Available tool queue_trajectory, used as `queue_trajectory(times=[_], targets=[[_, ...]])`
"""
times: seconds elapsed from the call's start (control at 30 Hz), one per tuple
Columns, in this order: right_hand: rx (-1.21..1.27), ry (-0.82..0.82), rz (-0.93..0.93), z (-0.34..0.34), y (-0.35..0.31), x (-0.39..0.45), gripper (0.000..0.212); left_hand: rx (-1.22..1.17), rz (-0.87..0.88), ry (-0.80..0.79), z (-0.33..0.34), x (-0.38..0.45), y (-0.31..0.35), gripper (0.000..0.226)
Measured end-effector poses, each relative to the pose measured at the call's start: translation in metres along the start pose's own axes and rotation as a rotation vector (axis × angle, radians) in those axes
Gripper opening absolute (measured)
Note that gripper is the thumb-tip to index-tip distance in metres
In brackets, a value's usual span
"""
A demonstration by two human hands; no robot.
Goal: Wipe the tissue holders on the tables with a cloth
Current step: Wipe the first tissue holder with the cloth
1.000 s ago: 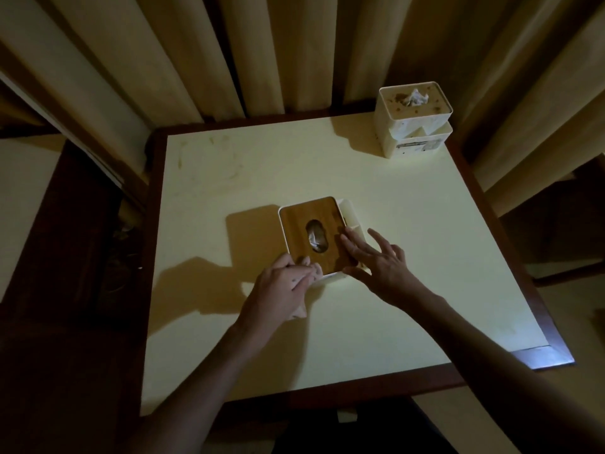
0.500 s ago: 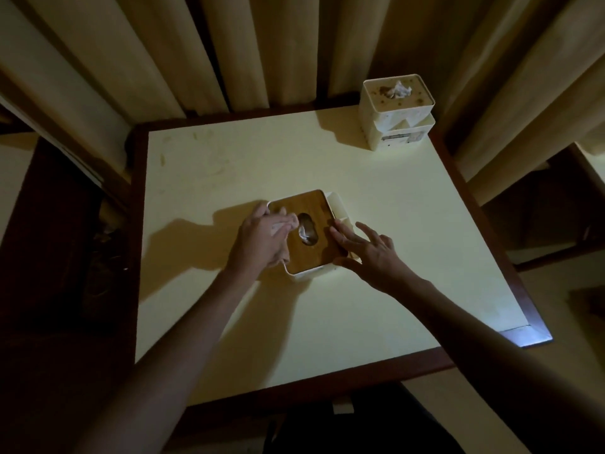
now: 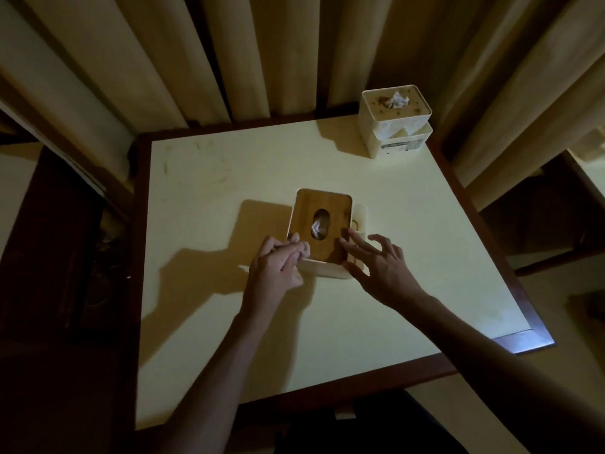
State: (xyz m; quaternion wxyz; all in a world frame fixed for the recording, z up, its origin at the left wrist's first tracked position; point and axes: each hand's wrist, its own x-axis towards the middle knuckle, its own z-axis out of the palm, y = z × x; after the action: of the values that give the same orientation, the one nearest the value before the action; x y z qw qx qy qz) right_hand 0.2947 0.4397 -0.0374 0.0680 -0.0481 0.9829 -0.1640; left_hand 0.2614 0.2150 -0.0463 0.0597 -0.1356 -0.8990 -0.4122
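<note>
Dim room, cream table (image 3: 376, 178) with dark wood edging, curtains (image 3: 229, 54) behind it. Landmark: wooden-lid tissue holder (image 3: 322, 204), roughly mid-table.

At the holder's near-left corner: my left hand (image 3: 278, 267), fingers curled round a small pale cloth (image 3: 302, 253), pressing it on the lid's near-left edge. At its near-right corner: my right hand (image 3: 379, 267), fingers spread and loose, gripping nothing, fingertips touching the lid to steady the box.

Holder itself: white body, brown lid with an oval slot, a tissue (image 3: 319, 226) poking up in the slot. Side pocket on its right; can't see what's in it.

Far right of the holder, at the table's back corner: second tissue holder (image 3: 394, 121), white, pale speckled top, crumpled tissue sticking out.

Progress, my read: mid-wipe on the first holder, working the lid. Sides likely still to do, can't confirm. Second holder untouched for now, so it's left, plus holders on any other tables.
</note>
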Motion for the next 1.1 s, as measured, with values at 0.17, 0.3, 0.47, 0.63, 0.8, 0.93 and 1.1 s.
queue_trajectory(times=[0.17, 0.3, 0.47, 0.63, 0.8, 0.93, 1.1], targets=[[-0.064, 0.092, 0.044, 0.009, -0.009, -0.011, 0.055, 0.059, 0.038, -0.093, 0.003, 0.055, 0.002, 0.019], [0.01, 0.152, 0.031, -0.003, -0.006, 0.004, 0.044, -0.02, 0.039, -0.111, -0.002, 0.069, -0.002, 0.023], [0.104, 0.138, 0.025, -0.012, 0.007, 0.04, 0.045, -0.356, -0.259, 0.134, -0.004, 0.031, -0.017, 0.024], [0.029, -0.016, -0.09, -0.003, 0.015, 0.076, 0.049, -0.489, -0.437, 0.22, 0.005, 0.0, -0.015, 0.021], [0.046, 0.002, -0.073, 0.011, 0.019, 0.08, 0.05, -0.498, -0.507, 0.288, 0.016, -0.004, -0.017, 0.021], [0.026, -0.002, -0.019, 0.012, 0.011, 0.076, 0.059, -0.514, -0.505, 0.328, 0.022, 0.005, -0.012, 0.022], [0.015, -0.085, -0.032, 0.005, 0.011, 0.08, 0.063, -0.462, -0.516, 0.354, 0.035, 0.016, -0.004, 0.022]])
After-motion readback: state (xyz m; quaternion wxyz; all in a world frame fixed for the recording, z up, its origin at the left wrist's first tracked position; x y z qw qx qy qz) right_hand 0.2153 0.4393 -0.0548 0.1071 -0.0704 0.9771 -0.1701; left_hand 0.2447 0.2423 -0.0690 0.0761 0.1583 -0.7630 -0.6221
